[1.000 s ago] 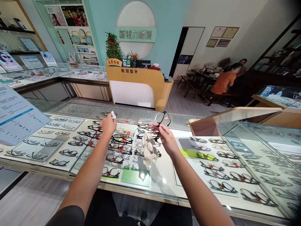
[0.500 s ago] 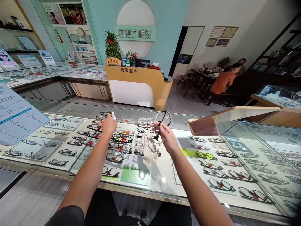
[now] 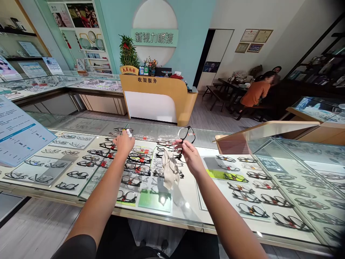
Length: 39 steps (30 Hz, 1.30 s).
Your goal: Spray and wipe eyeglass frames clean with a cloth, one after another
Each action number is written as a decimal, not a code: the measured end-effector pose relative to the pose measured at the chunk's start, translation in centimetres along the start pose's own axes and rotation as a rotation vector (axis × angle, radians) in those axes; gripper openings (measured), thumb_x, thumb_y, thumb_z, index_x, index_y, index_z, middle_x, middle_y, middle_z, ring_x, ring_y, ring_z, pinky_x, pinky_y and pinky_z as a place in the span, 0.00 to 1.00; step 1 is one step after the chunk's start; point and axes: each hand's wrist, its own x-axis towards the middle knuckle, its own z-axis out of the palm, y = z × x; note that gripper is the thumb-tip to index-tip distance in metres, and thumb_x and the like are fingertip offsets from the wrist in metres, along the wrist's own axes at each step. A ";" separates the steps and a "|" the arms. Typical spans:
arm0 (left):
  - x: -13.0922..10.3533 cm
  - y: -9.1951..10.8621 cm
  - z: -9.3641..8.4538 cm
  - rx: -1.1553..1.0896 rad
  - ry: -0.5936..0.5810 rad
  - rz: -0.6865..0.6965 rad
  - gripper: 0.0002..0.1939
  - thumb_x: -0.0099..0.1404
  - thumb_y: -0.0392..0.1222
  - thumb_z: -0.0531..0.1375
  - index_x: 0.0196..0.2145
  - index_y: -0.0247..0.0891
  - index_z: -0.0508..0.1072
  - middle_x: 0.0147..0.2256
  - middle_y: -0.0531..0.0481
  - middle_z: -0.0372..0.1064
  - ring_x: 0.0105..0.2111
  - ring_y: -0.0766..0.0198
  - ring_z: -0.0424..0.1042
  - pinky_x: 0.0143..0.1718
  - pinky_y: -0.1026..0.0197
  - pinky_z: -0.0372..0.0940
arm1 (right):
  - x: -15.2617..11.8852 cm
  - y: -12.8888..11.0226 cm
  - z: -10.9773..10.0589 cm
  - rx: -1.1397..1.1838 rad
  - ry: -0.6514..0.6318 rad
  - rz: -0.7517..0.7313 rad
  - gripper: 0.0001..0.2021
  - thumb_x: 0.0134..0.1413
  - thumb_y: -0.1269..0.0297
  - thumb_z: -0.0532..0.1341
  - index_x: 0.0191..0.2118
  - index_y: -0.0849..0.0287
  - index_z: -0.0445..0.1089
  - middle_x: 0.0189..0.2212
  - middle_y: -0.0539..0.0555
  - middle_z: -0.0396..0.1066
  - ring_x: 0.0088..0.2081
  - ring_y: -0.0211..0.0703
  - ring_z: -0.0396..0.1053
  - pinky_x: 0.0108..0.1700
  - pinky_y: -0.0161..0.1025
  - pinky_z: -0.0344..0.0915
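Glass tops the long display counter (image 3: 179,196), the biggest item on my list. Across the floor beyond it stands the yellow cash desk (image 3: 181,91), out of reach.

Next size down: rows of display glasses (image 3: 139,158), many with red marks, lie below and around the forearms; a flat green panel (image 3: 155,203) sits near the front edge.

Hands: well apart from each other, both over the counter. Left hand (image 3: 124,145) is curled round its load; right hand (image 3: 192,155) pinches with thumb and fingers.

Pale cloth (image 3: 171,171): hangs just beside the right fingertips, above the display. From here I cannot tell whether those fingers grip it or it is merely draped.

Black-rimmed glasses (image 3: 186,134): in the right-hand pinch, tilted, one lens above the fingers. Judgement: this grip works best on rim or bridge, light enough not to flex the frame, skin off both lenses.

White-topped bottle (image 3: 128,133): smallest entry, in the left hand, white end up. Judgement: tip best aimed clear of the displayed pairs, and brought near the held lens only with that lens steady. Cloth best gathered up, so its loose end does not snag frames beneath.
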 end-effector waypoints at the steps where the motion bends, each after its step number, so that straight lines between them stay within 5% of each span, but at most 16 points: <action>1: 0.0 0.0 0.0 -0.012 0.008 -0.003 0.24 0.69 0.44 0.58 0.61 0.33 0.70 0.50 0.24 0.81 0.60 0.29 0.75 0.64 0.34 0.59 | 0.0 0.0 0.0 -0.002 -0.001 -0.002 0.21 0.63 0.38 0.70 0.49 0.49 0.81 0.49 0.56 0.85 0.48 0.54 0.77 0.49 0.48 0.68; 5: -0.5 0.5 -0.1 -0.058 0.107 -0.028 0.34 0.70 0.45 0.59 0.69 0.28 0.61 0.61 0.20 0.74 0.67 0.30 0.68 0.68 0.33 0.55 | 0.1 0.2 -0.2 -0.008 0.002 -0.006 0.22 0.63 0.37 0.69 0.49 0.49 0.81 0.49 0.56 0.85 0.48 0.54 0.77 0.50 0.48 0.68; 9: -1.6 1.7 -1.2 -0.093 0.289 -0.037 0.41 0.71 0.45 0.59 0.75 0.24 0.51 0.79 0.18 0.44 0.79 0.33 0.45 0.74 0.33 0.46 | 0.1 -0.1 -0.2 -0.006 0.012 -0.011 0.22 0.63 0.37 0.69 0.49 0.49 0.81 0.49 0.55 0.85 0.46 0.53 0.76 0.49 0.48 0.68; 12: -3.2 3.2 -2.4 -0.179 0.371 0.090 0.37 0.72 0.44 0.59 0.73 0.28 0.56 0.76 0.22 0.51 0.77 0.33 0.49 0.74 0.34 0.48 | 0.1 -0.4 -0.1 0.000 0.016 -0.010 0.21 0.63 0.38 0.70 0.49 0.48 0.82 0.49 0.55 0.85 0.46 0.52 0.76 0.48 0.48 0.67; 16: -6.6 5.6 -2.5 -0.286 -0.094 0.554 0.22 0.79 0.44 0.50 0.63 0.38 0.74 0.58 0.35 0.77 0.60 0.41 0.70 0.67 0.40 0.57 | 0.2 -0.6 -0.1 0.004 0.024 -0.007 0.21 0.62 0.38 0.70 0.48 0.48 0.82 0.49 0.55 0.85 0.46 0.52 0.76 0.47 0.47 0.67; 21: -11.0 7.5 -0.1 -0.305 -0.353 0.750 0.19 0.76 0.52 0.58 0.56 0.47 0.83 0.48 0.41 0.81 0.52 0.43 0.74 0.58 0.44 0.61 | 0.2 -0.5 0.0 -0.009 0.024 -0.012 0.22 0.61 0.36 0.70 0.47 0.48 0.82 0.48 0.55 0.85 0.45 0.53 0.76 0.47 0.47 0.67; 25: -12.1 7.7 0.9 -0.370 -0.401 0.722 0.16 0.74 0.54 0.62 0.51 0.47 0.85 0.48 0.40 0.80 0.51 0.42 0.73 0.58 0.43 0.60 | 0.2 -0.4 0.0 -0.013 0.017 -0.014 0.22 0.62 0.36 0.70 0.48 0.47 0.82 0.48 0.54 0.85 0.45 0.53 0.75 0.47 0.47 0.67; 33: -10.6 7.7 0.2 -0.740 -0.383 0.480 0.08 0.67 0.51 0.67 0.36 0.45 0.79 0.41 0.45 0.80 0.45 0.48 0.74 0.52 0.49 0.64 | 0.1 -0.6 0.0 -0.006 0.032 -0.016 0.22 0.61 0.36 0.71 0.48 0.48 0.82 0.48 0.55 0.85 0.46 0.53 0.75 0.47 0.48 0.68; 39: -10.2 7.8 0.5 -1.149 -0.600 0.233 0.27 0.57 0.58 0.76 0.47 0.43 0.73 0.41 0.49 0.79 0.38 0.58 0.77 0.42 0.58 0.69 | 0.0 -0.8 0.1 -0.005 0.032 -0.018 0.22 0.61 0.36 0.71 0.47 0.48 0.83 0.48 0.55 0.85 0.46 0.53 0.75 0.49 0.48 0.70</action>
